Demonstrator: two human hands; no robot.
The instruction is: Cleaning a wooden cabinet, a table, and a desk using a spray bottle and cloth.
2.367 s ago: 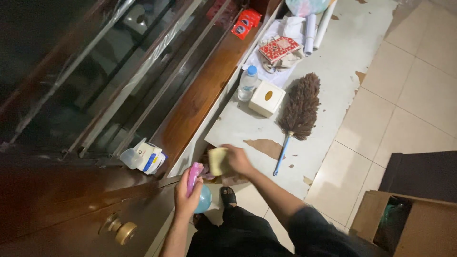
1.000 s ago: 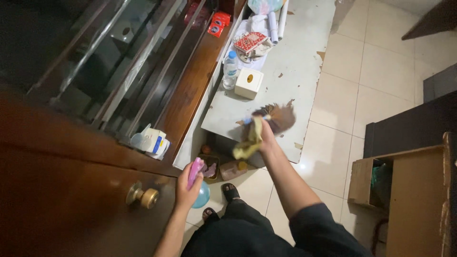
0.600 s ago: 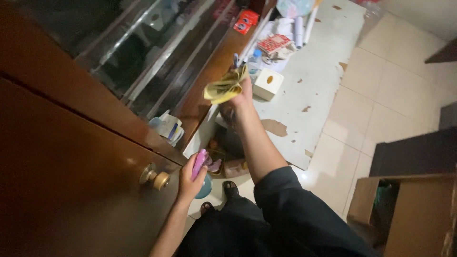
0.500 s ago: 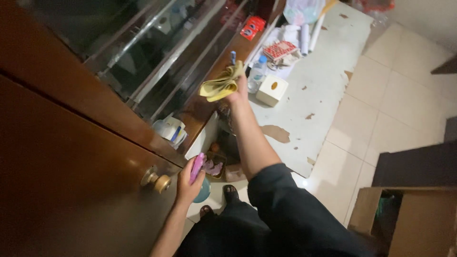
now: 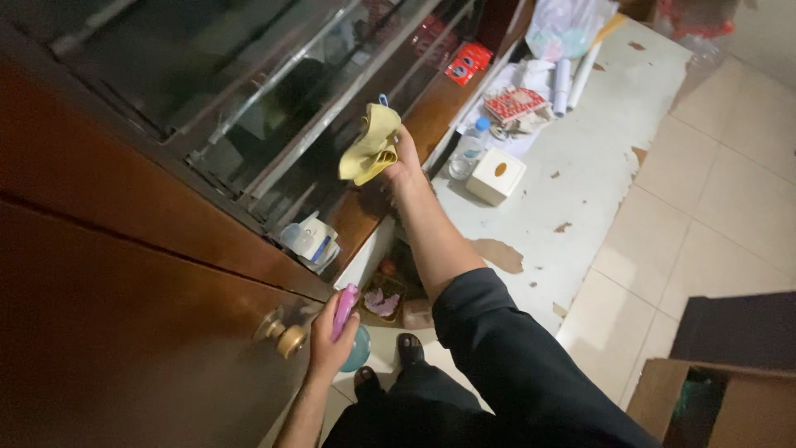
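So my right hand point(image 5: 404, 158) is clenched around a bunched yellow cloth point(image 5: 369, 153), which sticks out to its left, up against the glass cabinet front point(image 5: 274, 91) above the wooden ledge point(image 5: 390, 166). That arm's stretched out nearly straight. My left hand point(image 5: 332, 336) hangs low, gripping a pink-topped spray bottle point(image 5: 347, 319) beside the brass door knob point(image 5: 284, 336).

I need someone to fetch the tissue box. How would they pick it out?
Look at the low white table with peeling patches beside the wooden cabinet ledge. Near its ledge side sits the tissue box, next to a clear water bottle. It is the only white cube, with an oval slot on top.
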